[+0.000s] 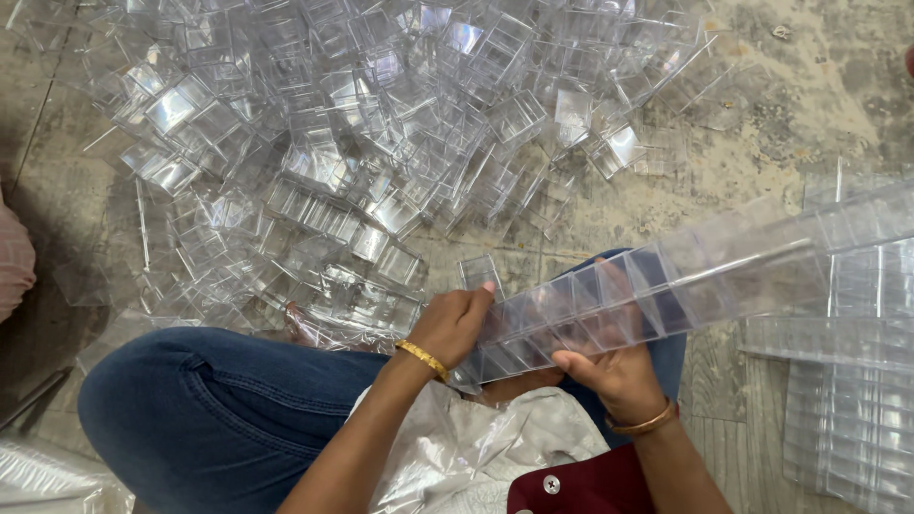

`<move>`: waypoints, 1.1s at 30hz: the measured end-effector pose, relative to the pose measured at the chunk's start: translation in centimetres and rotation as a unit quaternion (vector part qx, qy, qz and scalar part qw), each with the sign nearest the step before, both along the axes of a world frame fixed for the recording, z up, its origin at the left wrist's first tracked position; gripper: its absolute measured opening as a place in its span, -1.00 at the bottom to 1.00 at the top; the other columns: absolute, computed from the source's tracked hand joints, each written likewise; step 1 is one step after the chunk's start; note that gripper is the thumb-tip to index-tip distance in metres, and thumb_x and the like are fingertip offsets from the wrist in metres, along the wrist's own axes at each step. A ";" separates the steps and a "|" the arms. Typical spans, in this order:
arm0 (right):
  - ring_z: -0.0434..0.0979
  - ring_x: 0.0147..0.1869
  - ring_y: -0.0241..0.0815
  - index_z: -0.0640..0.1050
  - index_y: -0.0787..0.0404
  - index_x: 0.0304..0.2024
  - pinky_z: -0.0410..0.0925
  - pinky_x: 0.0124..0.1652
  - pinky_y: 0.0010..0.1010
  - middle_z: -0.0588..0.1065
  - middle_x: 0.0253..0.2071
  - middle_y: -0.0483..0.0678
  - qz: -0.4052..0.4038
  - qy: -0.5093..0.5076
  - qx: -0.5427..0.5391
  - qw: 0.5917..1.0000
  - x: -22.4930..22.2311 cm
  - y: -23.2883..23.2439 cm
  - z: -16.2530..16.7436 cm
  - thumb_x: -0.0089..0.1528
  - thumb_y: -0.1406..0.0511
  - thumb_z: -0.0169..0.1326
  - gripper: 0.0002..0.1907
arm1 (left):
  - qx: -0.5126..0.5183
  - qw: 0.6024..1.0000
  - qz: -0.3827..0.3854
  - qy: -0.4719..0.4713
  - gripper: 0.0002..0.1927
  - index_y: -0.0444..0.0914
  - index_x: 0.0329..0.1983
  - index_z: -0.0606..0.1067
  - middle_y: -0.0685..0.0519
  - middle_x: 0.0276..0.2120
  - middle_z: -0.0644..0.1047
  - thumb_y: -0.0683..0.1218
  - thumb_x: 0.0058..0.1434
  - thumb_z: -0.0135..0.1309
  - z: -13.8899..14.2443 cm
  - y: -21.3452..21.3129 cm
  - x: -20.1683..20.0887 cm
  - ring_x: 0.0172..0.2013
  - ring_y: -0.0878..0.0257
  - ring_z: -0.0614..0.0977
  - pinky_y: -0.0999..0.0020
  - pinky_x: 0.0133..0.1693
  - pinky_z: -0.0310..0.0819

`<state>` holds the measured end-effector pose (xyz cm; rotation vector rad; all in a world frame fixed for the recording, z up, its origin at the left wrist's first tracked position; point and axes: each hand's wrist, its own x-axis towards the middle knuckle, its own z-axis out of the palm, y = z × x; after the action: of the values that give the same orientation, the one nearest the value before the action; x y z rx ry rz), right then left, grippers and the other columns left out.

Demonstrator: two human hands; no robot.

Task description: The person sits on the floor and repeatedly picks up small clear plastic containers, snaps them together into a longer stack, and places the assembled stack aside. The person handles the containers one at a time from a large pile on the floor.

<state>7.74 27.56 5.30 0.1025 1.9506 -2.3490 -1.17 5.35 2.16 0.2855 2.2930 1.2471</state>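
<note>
A long row of nested clear plastic boxes (685, 276) stretches from my lap up toward the right edge. My left hand (452, 324), with a gold bangle at the wrist, presses its fingers against the near end of the row. My right hand (619, 371), also with a bangle, cups the row from underneath, thumb on its side. A single clear box (479, 271) stands just beyond my left fingertips. My bent knee in blue jeans (209, 400) lies at the lower left.
A big heap of loose clear plastic boxes (352, 124) covers the stone floor ahead. Finished rows of stacked boxes (847, 400) lie at the right. Crumpled clear plastic sheet (447, 447) rests on my lap. A pink-clad person's edge (11, 266) shows at far left.
</note>
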 end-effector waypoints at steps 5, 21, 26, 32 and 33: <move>0.34 0.42 0.02 -0.08 0.15 0.54 0.31 0.28 -0.11 0.30 0.34 0.10 -0.014 -0.023 -0.006 1.000 0.5 -0.2 -0.6 0.04 0.40 0.31 0.16 | 0.003 0.996 0.033 -0.083 -0.29 -0.40 -0.33 0.58 -0.31 -0.51 0.56 0.28 0.43 -0.32 1.6 0.6 -0.3 -0.39 -0.16 0.62 0.00 -0.20 0.43; -0.01 0.73 0.01 0.01 0.12 0.59 0.28 0.50 -0.16 0.03 0.64 0.09 -0.204 0.181 0.320 0.907 0.8 5.4 4.6 0.26 0.63 -0.19 -0.14 | 0.185 0.944 -0.176 -0.208 -0.20 -0.13 0.41 0.34 -0.15 0.17 0.56 0.38 0.21 -0.08 0.9 -1.6 0.5 0.18 -0.03 0.56 0.10 0.13 0.44; 0.16 0.59 0.01 0.14 0.01 0.51 0.46 0.25 -0.31 0.07 0.52 0.06 -0.186 0.193 0.476 0.838 0.6 6.0 4.5 0.18 0.57 -0.06 -0.14 | 0.112 0.963 -0.146 -0.197 -0.09 -0.26 0.37 0.43 -0.15 0.15 0.48 0.52 0.34 -0.27 0.0 -2.0 0.7 0.09 0.12 0.51 0.29 -0.09 0.47; 0.17 0.35 0.06 0.28 -0.08 0.42 0.35 0.17 -0.13 0.03 0.45 0.13 -0.145 0.094 0.629 0.758 0.3 5.2 3.8 -0.03 0.34 0.36 -0.02 | 0.392 0.789 -0.159 -0.446 0.17 -0.39 0.54 0.14 -0.28 -0.12 0.61 0.60 0.19 -0.35 0.0 -2.8 0.1 -0.27 0.11 0.72 0.27 -0.49 0.62; 0.16 0.33 0.08 0.31 -0.11 0.41 0.31 0.19 -0.06 0.02 0.44 0.15 -0.142 0.082 0.652 0.740 0.4 5.0 3.7 -0.07 0.28 0.45 0.01 | 0.408 0.773 -0.163 -0.458 0.18 -0.43 0.54 0.14 -0.29 -0.10 0.61 0.60 0.22 -0.35 0.1 -2.8 0.0 -0.26 0.09 0.73 0.27 -0.45 0.63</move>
<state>8.14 32.54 9.00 0.2824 3.3874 -0.5618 -1.20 2.55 2.31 0.2594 0.7640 1.6260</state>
